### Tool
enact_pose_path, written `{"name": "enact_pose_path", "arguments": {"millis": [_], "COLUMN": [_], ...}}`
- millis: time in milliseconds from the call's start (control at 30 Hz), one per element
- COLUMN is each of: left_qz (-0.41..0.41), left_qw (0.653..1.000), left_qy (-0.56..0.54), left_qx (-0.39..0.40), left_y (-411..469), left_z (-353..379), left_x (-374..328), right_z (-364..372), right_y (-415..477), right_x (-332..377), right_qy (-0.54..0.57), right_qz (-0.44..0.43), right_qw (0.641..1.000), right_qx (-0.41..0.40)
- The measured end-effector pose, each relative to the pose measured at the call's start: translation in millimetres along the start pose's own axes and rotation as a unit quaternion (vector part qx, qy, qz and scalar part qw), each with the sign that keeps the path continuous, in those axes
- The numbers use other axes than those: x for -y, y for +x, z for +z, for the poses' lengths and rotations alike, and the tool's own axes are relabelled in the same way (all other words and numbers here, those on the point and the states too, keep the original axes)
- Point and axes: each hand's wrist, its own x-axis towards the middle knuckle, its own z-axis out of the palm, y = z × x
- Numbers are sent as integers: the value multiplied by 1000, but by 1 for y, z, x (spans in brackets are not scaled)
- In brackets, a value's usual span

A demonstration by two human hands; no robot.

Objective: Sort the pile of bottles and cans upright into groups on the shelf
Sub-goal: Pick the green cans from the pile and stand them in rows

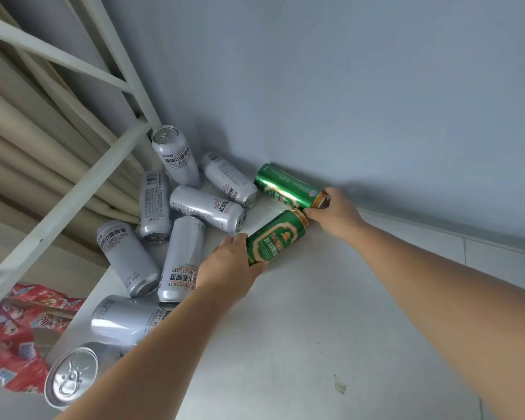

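Observation:
Two green cans lie on their sides on the white shelf (300, 328) near the wall. My left hand (228, 268) grips the bottom end of the nearer green can (276, 237). My right hand (334, 213) holds the gold-rimmed end of the farther green can (287, 186), which rests along the wall. To the left, several silver-grey cans (206, 207) lie tumbled in a pile. One silver can (173, 153) leans at the back corner, and another (70, 375) shows its top at the bottom left.
A white metal shelf frame (73, 201) crosses the left side, with beige curtain folds (28, 140) behind it. Red printed packaging (15, 325) lies below the shelf's left edge. A pale blue wall (346, 86) backs the shelf. A small stain (340, 386) marks the shelf's right part.

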Motion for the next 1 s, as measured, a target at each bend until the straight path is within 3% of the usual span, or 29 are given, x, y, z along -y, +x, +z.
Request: {"name": "enact_pose_path", "arguments": {"millis": [533, 1000], "left_qz": [13, 3], "left_qw": [991, 995], "left_qy": [124, -75], "left_qx": [48, 67], "left_y": [16, -3], "left_z": [-11, -5], "left_x": [-10, -1], "right_z": [1, -63], "right_y": [8, -29], "right_x": [4, 25], "right_qy": [-91, -56], "right_qz": [-64, -140], "right_qw": [994, 982], "right_qx": [-14, -118]}}
